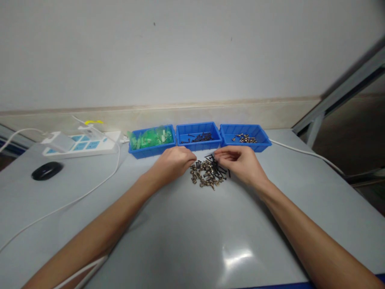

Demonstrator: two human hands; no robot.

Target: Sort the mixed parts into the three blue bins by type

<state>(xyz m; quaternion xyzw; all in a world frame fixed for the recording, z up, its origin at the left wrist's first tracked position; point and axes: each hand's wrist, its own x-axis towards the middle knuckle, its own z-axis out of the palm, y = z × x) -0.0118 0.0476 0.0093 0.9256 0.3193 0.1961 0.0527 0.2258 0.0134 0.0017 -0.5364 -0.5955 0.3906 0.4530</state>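
Note:
A mixed pile of small brass-coloured screws [207,176] and black screws [214,166] lies on the grey table. At the pile's left edge is my left hand [177,160], its fingers bent and pressed together; whatever they pinch is too small to make out. My right hand [236,160] is at the upper right of the pile, thumb and fingertips closed beside the black screws. Behind the hands, the middle blue bin [198,127] holds dark screws, and the right blue bin [261,140] holds brass-coloured ones.
The left blue bin [150,151] contains green plastic packaging [150,137]. A white power strip [90,149] with plugs and a black computer mouse [47,171] are on the left. White cables [81,196] cross the table. A pale wall [192,60] rises behind the bins.

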